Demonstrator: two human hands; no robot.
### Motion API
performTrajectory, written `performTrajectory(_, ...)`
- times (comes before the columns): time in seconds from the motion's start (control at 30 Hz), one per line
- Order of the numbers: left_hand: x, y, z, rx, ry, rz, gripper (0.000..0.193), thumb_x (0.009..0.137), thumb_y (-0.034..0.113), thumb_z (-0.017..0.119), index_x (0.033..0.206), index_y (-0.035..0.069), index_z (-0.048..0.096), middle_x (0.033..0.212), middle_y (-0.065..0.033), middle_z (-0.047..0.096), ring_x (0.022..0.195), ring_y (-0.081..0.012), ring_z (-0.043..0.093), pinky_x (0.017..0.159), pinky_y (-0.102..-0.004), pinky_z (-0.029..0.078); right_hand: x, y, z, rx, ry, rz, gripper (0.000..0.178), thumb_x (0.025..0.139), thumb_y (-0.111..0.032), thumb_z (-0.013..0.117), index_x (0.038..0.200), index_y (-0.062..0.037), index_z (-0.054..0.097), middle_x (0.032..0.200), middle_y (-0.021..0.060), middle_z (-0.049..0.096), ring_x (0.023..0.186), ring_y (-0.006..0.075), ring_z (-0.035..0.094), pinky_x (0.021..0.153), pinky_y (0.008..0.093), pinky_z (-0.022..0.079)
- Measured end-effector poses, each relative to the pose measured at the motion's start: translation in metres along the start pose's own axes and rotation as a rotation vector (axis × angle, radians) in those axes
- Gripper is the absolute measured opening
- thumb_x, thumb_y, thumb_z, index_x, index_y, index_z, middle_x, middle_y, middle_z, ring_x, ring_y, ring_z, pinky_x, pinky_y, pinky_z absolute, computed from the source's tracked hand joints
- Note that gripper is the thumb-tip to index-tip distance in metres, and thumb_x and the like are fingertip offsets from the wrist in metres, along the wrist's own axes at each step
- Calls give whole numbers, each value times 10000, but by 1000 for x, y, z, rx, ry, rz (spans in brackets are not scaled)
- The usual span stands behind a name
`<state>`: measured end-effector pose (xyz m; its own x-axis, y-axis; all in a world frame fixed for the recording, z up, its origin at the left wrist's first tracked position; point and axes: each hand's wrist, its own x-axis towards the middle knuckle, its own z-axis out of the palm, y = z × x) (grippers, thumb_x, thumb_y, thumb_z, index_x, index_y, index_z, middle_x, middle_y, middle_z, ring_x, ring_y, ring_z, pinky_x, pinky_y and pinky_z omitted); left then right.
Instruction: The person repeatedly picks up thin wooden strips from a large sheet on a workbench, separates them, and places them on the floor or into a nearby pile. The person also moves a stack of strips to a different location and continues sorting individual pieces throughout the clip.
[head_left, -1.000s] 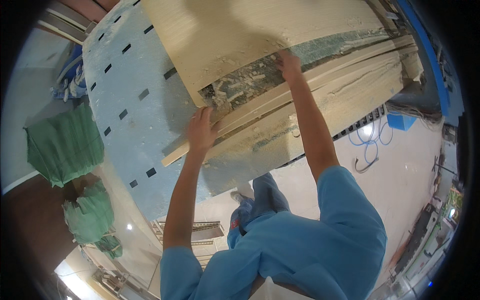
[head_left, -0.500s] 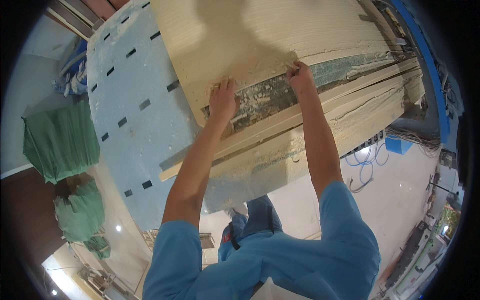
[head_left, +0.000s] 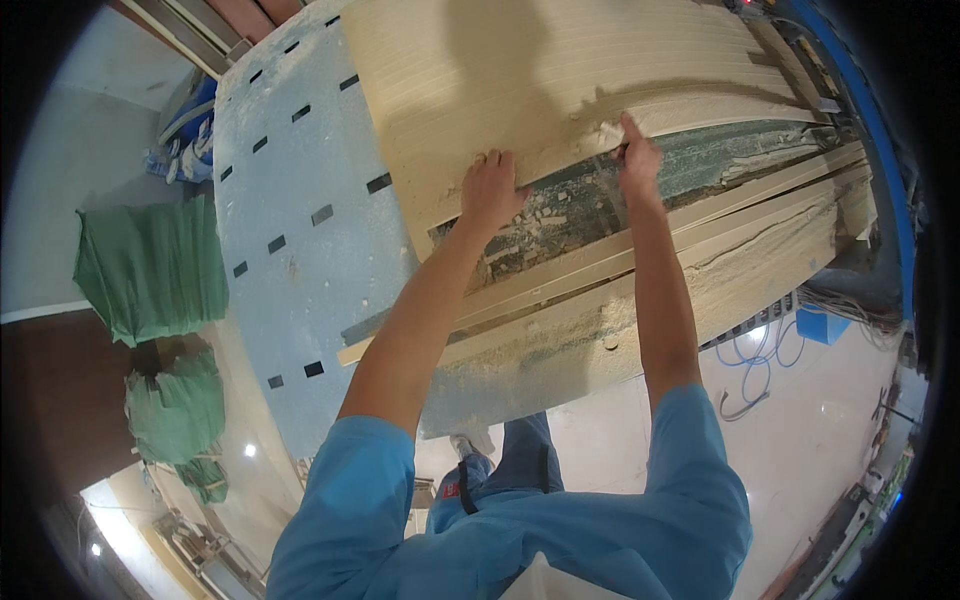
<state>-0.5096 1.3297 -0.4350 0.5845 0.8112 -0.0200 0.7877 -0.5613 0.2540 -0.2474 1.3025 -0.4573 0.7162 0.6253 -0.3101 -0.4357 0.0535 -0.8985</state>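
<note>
A large pale wooden panel, dusty and finely grooved, lies on the far part of the worktable. My left hand rests on its near edge, fingers laid over the top and thumb at the edge. Farther right along that edge is my right hand, index finger stretched out and the other fingers curled. A small heap of sawdust lies on the panel beside that finger. Below the edge runs a dark gap strewn with wood chips. Nothing shows held in either hand.
Long narrow wood strips lie between the gap and me. The blue-grey tabletop has dark rectangular slots. A blue rail bounds the right side, with blue hoses on the floor below. Green cloth covers stand at left.
The whole scene has shifted rightward in view. My right index finger has straightened from a bent position, and a sawdust heap now shows beside it. My left hand stays on the panel edge.
</note>
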Motion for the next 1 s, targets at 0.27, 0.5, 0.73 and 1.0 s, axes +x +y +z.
performTrajectory(0.27, 3, 17, -123, -39, -18, -124, 405, 874, 320, 680, 1197, 84, 616, 959, -107, 695, 876, -244, 683, 789, -386, 568, -92, -132, 59, 137, 140, -348, 302, 872, -182, 794, 706, -91, 559, 590, -12, 456, 465, 109, 374, 419, 290, 306)
performTrajectory(0.5, -66, 5, -165, -36, 60, -56, 254, 819, 272, 681, 1027, 135, 635, 831, -111, 712, 753, -302, 707, 605, -404, 549, -146, -122, 45, 280, -70, -37, 303, 949, -305, 705, 743, -130, 568, 591, -48, 430, 459, 66, 331, 408, 247, 252)
performTrajectory(0.73, -244, -24, -54, 2, -296, -84, 364, 727, 249, 749, 1050, 120, 640, 879, -108, 689, 826, -327, 691, 694, -461, 528, -291, 4, -48, -65, -19, 302, 375, 972, -411, 643, 874, -49, 658, 532, -45, 411, 423, 72, 402, 365, 238, 276)
performTrajectory(1.0, -292, -60, -45, 0, 43, -24, 472, 820, 326, 756, 1215, 110, 616, 1229, -137, 599, 1137, -349, 574, 974, -457, 449, -207, 13, -75, -785, -606, 207, 368, 992, -371, 590, 965, -15, 682, 720, 88, 696, 551, 127, 636, 514, 276, 519)
